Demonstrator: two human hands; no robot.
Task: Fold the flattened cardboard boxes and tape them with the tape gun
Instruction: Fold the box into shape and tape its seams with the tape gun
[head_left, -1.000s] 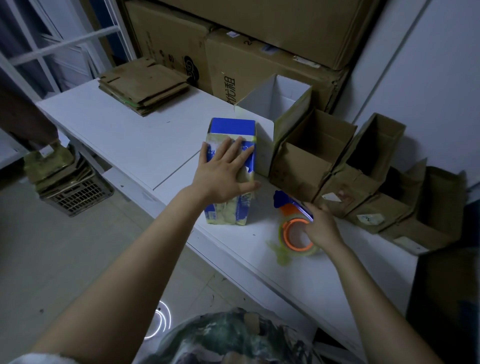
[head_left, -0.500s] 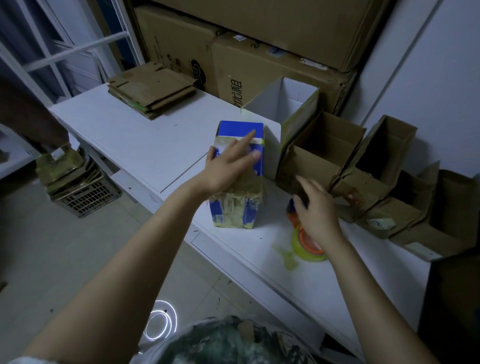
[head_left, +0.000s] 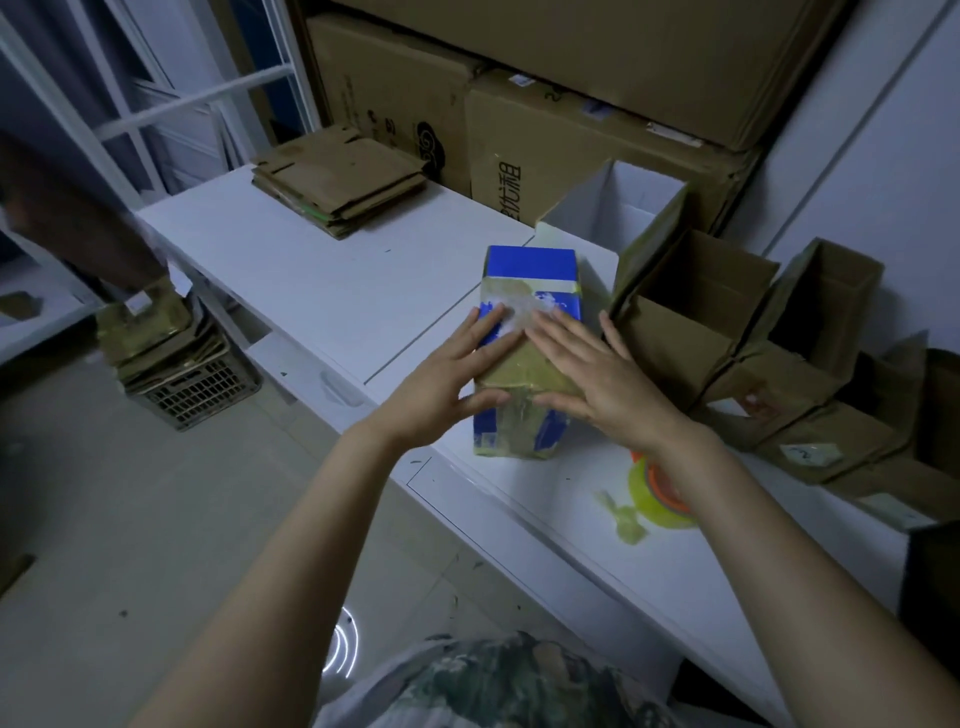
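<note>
Tape gun (head_left: 655, 491) mostly hidden behind the right hand's (head_left: 597, 384) wrist, only the orange-yellow roll end visible; left hand (head_left: 447, 384) and right hand cover much of the blue box (head_left: 530, 265) top; end open box (head_left: 943, 400) clipped at the right edge, stacked cartons (head_left: 571, 31) clipped up top, box label (head_left: 810, 453) too small to read.

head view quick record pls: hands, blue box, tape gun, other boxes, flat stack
blue box: on white table, tape across its top
left hand: flat on top of blue box, fingers straight
right hand: flat on top beside the left
tape gun: lying on table by right wrist, not held
open boxes: row right of blue box
flat stack: far left end of table
</note>
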